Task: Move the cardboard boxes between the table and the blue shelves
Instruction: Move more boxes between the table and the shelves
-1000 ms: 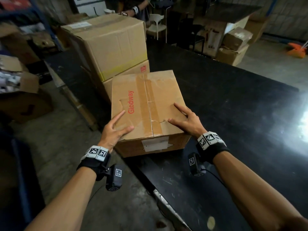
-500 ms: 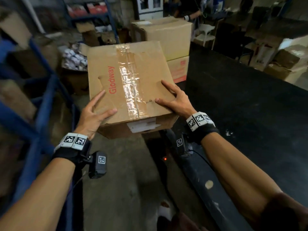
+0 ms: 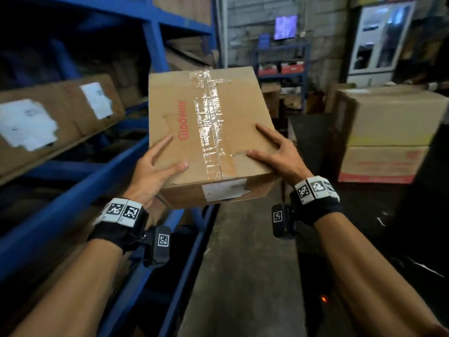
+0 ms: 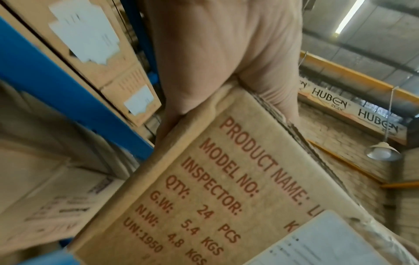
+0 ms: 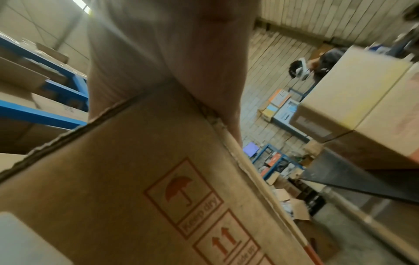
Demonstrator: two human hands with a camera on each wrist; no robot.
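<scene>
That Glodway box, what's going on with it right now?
A person is carrying the taped Glodway box in the air with both hands, the left hand and the right hand gripping its near corners, thumbs on top. It touches neither the black table to the right nor the blue shelves to the left, which already hold other cartons. Two stacked boxes stand on the table.

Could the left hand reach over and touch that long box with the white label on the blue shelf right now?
Probably not just yet: the left hand grips the Glodway box, sharing its weight with the right hand. The labelled box lies close by on the blue shelf, nothing between.
</scene>
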